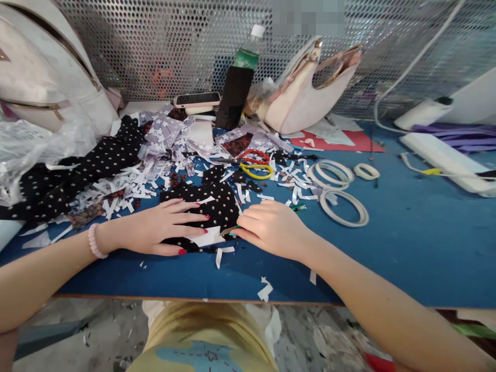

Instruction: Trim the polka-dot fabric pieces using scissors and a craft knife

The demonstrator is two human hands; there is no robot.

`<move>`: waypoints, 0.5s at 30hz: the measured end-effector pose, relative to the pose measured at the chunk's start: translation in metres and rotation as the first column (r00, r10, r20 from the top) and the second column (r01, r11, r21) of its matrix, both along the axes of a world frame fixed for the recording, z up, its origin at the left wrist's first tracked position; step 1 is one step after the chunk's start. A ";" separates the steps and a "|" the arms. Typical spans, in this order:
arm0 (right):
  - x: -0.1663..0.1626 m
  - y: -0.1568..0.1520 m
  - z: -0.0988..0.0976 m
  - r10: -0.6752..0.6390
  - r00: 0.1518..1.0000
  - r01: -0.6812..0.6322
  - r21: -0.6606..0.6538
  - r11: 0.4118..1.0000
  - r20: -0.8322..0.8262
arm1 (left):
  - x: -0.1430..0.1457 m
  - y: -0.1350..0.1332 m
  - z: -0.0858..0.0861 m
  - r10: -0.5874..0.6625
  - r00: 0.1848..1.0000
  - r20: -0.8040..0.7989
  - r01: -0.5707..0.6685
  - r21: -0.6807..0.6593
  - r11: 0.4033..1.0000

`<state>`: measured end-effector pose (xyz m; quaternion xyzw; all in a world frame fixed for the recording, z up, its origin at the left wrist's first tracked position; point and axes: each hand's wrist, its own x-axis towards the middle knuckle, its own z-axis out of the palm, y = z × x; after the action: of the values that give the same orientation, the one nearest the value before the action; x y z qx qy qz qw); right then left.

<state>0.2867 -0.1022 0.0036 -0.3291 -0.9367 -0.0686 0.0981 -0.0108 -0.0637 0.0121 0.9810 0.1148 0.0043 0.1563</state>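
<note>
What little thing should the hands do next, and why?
Probably press the left hand gently down on the black dotted cloth, so the cloth won't slide. That hand lies spread across it, and the right hand is curled at its right edge, where a tug could shift it.

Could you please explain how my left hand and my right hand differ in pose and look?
The left hand lies flat with its fingers spread over the black dotted cloth; the right hand is curled closed around a small thin object, mostly hidden, by the cloth's right edge. The left hand has a pink beaded bracelet at its wrist; the right hand has none. Both hands are bare.
</note>
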 end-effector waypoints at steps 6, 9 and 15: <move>0.001 0.000 0.001 0.005 1.000 -0.005 0.004 1.000 -0.002 | -0.001 0.001 -0.001 -0.002 1.000 -0.020 0.002 0.010 1.000; 0.001 0.000 0.001 0.015 1.000 -0.015 0.009 1.000 -0.007 | -0.002 0.001 -0.002 -0.007 0.999 -0.038 0.008 0.025 1.000; 0.002 0.001 0.002 0.032 0.999 -0.032 -0.013 0.999 -0.035 | -0.001 0.001 -0.002 -0.008 0.999 -0.048 0.009 0.032 0.999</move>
<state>0.2884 -0.1008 0.0056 -0.3158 -0.9404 -0.0552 0.1131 -0.0121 -0.0628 0.0102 0.9837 0.1142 -0.0180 0.1379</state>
